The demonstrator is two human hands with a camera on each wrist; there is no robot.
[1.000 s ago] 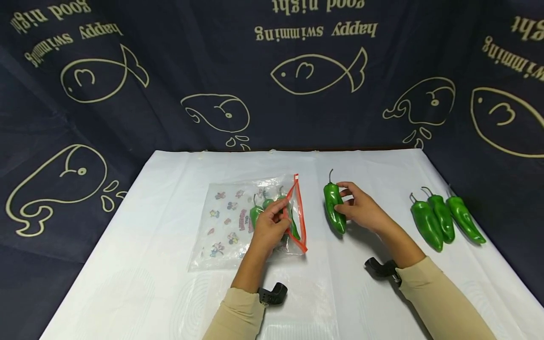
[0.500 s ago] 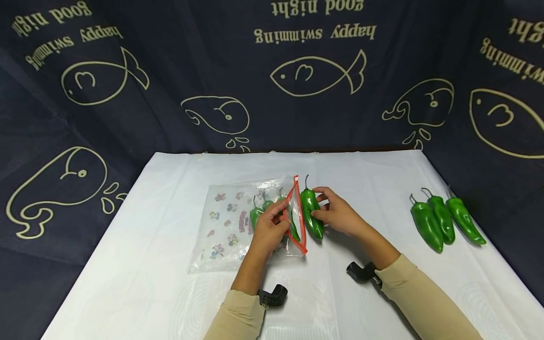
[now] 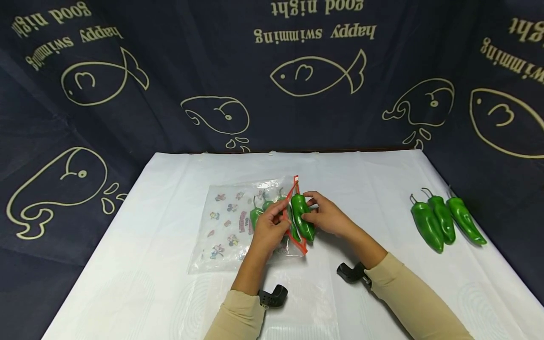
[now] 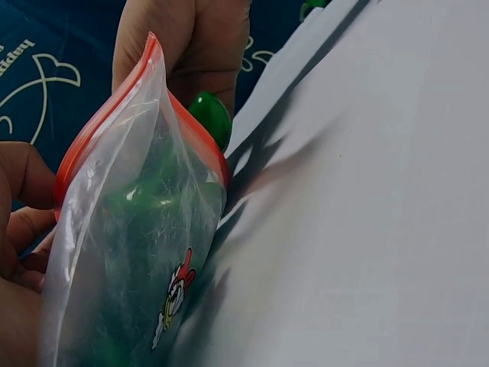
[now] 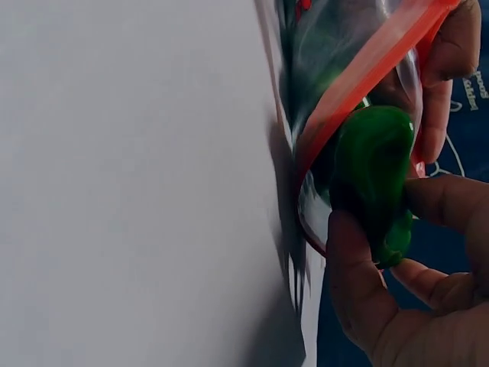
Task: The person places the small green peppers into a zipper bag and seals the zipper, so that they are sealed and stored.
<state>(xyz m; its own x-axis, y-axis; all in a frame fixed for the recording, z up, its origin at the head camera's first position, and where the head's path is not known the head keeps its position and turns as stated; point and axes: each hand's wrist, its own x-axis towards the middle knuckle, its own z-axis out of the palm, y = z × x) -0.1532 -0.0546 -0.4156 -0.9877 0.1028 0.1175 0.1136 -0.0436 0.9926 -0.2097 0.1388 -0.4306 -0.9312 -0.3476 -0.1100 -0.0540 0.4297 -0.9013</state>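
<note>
A clear zip bag [image 3: 221,226] with cartoon prints lies in the middle of the table, its red-edged mouth facing right. Green peppers [image 3: 255,215] show through its plastic. My left hand [image 3: 268,230] pinches the upper lip of the mouth, which gapes in the left wrist view. With thumb and fingers, my right hand [image 3: 329,217] holds another green pepper [image 3: 303,218] at the opening. In the right wrist view this pepper [image 5: 374,164] overlaps the red edge, one end inside the mouth; its stem is hidden.
Three more green peppers [image 3: 427,226] lie side by side near the right edge of the white-covered table [image 3: 127,255]. A clear plastic sheet [image 3: 297,302] lies flat in front of the bag. Dark fish-print cloth [image 3: 314,123] hangs behind and at both sides.
My right hand has carried its pepper leftward from beside the bag to the red-edged mouth. The left hand and the bag have stayed in place.
</note>
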